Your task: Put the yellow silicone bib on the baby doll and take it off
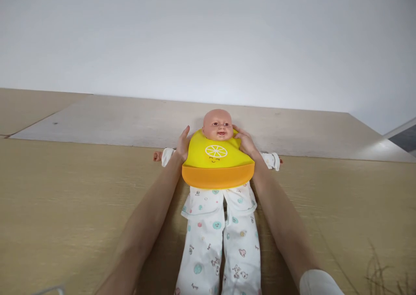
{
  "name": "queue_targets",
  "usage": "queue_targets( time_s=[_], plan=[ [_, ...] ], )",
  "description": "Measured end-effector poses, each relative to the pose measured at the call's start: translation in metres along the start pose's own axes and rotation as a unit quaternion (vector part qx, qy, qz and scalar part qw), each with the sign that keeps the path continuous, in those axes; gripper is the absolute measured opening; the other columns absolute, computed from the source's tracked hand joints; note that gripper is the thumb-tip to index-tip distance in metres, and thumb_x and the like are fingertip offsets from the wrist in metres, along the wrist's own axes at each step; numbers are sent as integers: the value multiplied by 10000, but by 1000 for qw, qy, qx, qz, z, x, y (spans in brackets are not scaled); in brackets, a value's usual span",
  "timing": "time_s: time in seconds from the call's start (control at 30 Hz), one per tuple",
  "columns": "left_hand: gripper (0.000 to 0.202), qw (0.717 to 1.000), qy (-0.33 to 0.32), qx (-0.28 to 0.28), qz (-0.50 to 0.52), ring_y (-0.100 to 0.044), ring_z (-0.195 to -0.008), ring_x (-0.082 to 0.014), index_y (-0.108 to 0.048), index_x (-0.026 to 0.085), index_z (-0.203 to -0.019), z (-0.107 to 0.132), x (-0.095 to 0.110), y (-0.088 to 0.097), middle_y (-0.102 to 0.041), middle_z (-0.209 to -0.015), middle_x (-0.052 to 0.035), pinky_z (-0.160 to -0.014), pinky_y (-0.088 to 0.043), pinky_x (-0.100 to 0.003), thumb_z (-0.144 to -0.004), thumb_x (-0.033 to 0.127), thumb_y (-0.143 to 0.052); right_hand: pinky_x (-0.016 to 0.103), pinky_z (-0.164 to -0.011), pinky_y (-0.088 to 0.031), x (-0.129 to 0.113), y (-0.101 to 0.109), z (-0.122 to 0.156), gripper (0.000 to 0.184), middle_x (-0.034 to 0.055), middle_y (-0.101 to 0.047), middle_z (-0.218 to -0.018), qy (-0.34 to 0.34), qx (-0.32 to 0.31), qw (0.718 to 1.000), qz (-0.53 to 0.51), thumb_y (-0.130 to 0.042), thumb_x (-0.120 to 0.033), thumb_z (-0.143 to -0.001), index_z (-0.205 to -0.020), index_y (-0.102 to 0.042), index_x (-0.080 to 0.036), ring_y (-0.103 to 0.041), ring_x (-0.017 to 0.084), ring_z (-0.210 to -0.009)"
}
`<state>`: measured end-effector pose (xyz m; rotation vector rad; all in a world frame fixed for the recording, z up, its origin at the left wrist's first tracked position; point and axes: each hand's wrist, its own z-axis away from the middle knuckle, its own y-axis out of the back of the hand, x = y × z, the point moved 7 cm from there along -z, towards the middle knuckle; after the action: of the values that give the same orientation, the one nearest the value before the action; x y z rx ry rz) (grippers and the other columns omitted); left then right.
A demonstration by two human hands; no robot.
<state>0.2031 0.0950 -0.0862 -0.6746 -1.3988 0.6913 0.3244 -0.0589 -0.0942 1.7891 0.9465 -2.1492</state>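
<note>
A bald baby doll [217, 118] lies on its back with both arms stretched out to the sides. It wears white printed pyjamas [208, 230]. Around its neck sits a yellow bib [208, 157] with a white citrus slice and an orange pocket along the bottom. My left hand [183, 144] is at the bib's left edge by the doll's shoulder, a digit stretched upward and the others partly hidden. With bent fingers, my right hand [246, 141] grips the bib's upper right edge close to the neck. The bib's fastening is hidden behind the neck.
Beneath the doll is a tan wooden surface [81, 199], with a paler grey strip [136, 117] behind it. A white wall [208, 39] rises at the back. Blurred dark thin strands [378, 269] show at the lower right.
</note>
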Motion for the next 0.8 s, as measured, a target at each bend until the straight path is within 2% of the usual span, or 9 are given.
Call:
queue_targets(
  time_s=[0.1,0.17,0.37,0.6,0.8],
  plan=[
    [687,1000,-11,-22,16,-600,-1106,-350,-447,108,-1346,1,1,-2,-665,-1150,-161,-1012,-405,-494,-876,598,-342,295,-741,-531,4,-4,-3,647,4,-671,-1019,-18,-42,998,-35,-499,-163,-627,-1270,-498,-234,-649,171,-820],
    [708,999,-15,-30,25,-584,-1128,-357,-435,106,-1355,0,1,-3,-656,-1166,-167,-1019,-394,-502,-877,616,-320,305,-791,-528,5,-7,-3,559,-6,-670,-1031,-29,-59,996,-62,-508,-207,-676,-1234,-509,-234,-647,168,-859],
    [747,998,-10,-35,56,-574,-1138,-370,-400,125,-1382,-1,-1,-1,-653,-1175,-164,-1024,-374,-532,-866,656,-304,313,-790,-532,4,-14,-1,308,6,-690,-919,-53,-63,993,-86,-513,-301,-780,-1067,-576,-210,-649,173,-827],
    [630,997,-17,-36,63,-590,-1127,-340,-412,155,-1383,-1,-4,-3,-643,-1208,-134,-1036,-377,-507,-902,556,-339,386,-810,-550,15,-7,-14,232,52,-694,-832,-65,-41,997,-14,-569,-242,-713,-929,-613,-168,-661,206,-750],
    [640,998,-28,-2,48,-598,-1118,-325,-444,153,-1360,1,-5,-5,-645,-1203,-134,-1036,-388,-485,-890,580,-365,440,-791,-544,18,-11,-39,169,103,-690,-912,-65,-55,996,39,-579,-231,-743,-864,-645,-134,-655,251,-812]
  ],
)
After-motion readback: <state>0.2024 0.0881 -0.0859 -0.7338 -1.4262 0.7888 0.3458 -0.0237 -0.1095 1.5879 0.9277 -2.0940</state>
